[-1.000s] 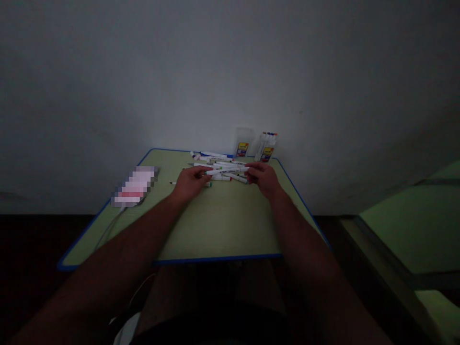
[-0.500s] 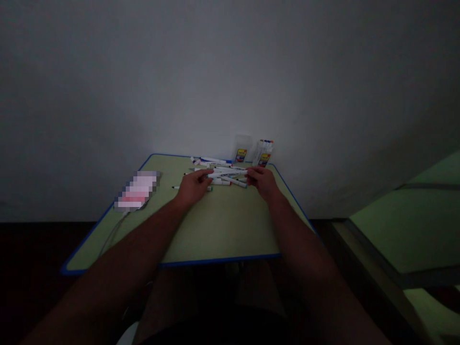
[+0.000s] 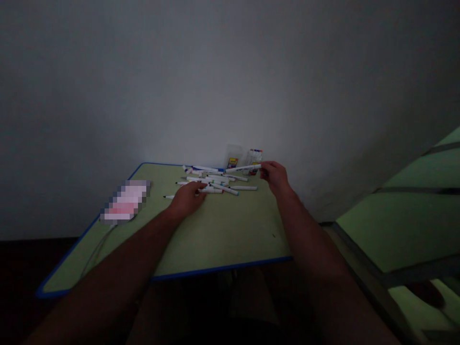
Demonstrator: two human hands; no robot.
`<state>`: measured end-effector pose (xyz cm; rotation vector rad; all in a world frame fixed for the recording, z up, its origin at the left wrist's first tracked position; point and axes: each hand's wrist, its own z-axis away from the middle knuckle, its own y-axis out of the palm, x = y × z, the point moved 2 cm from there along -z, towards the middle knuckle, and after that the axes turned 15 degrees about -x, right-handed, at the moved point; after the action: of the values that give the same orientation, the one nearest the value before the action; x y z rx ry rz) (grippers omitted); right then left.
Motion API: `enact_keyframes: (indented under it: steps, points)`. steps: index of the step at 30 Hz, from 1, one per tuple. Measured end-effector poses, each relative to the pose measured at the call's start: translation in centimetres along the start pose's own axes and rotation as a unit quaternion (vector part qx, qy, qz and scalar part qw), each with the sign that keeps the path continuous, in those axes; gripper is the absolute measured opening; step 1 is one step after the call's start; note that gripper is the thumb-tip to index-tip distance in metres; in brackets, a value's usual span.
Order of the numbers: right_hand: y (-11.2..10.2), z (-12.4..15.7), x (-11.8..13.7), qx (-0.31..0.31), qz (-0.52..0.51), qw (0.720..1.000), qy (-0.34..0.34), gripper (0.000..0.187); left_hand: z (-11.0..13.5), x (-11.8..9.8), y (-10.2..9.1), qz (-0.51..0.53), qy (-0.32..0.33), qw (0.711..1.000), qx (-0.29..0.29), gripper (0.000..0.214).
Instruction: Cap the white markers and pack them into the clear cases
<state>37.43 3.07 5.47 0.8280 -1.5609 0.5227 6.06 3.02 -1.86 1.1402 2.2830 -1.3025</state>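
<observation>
Several white marker pens [image 3: 215,184] lie scattered on a pale green table [image 3: 215,230] with a blue rim. My right hand [image 3: 275,176] pinches one white marker [image 3: 242,168] by its end and holds it level above the table, near the wall. My left hand [image 3: 187,199] rests on the table at the left edge of the pile, its fingers curled over a pen there; whether it grips that pen is unclear. Two clear plastic marker cases stand against the wall: one [image 3: 232,157] looks empty, the other [image 3: 253,159] holds several pens.
A blurred-out flat object [image 3: 125,202] lies at the table's left side with a cable [image 3: 95,247] trailing toward the front edge. A plain wall stands right behind the table. Another green surface [image 3: 402,215] is at the right.
My right hand has lifted one marker off the pile and moved it back and to the right, toward the cases. My left hand let go of that marker and dropped to the table.
</observation>
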Motion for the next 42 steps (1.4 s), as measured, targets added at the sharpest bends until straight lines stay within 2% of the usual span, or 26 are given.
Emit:
enact_keyframes:
  steps: [9, 19, 28, 34, 42]
  points:
    - [-2.4, -4.7, 4.4, -0.149, 0.003, 0.986, -0.071, 0.006, 0.0, -0.1, 0.0, -0.01, -0.003, 1.0, -0.001, 0.042]
    - [-2.0, -8.2, 6.9, -0.223, 0.061, 0.965, -0.126, 0.008, 0.0, 0.5, 0.3, -0.015, 0.012, 1.0, 0.005, 0.04]
    - [0.1, -10.1, 6.6, -0.21, 0.143, 0.957, -0.142, 0.007, 0.2, 0.6, 0.5, -0.014, 0.014, 1.0, 0.002, 0.037]
    - [2.4, -11.6, 5.5, -0.17, 0.202, 0.953, -0.147, 0.007, 0.2, 0.6, 0.6, -0.022, 0.014, 1.0, 0.009, 0.039]
    - [4.7, -12.7, 3.5, -0.105, 0.309, 0.93, -0.172, 0.008, 0.1, 0.5, 0.5, -0.04, 0.032, 0.999, 0.018, 0.041]
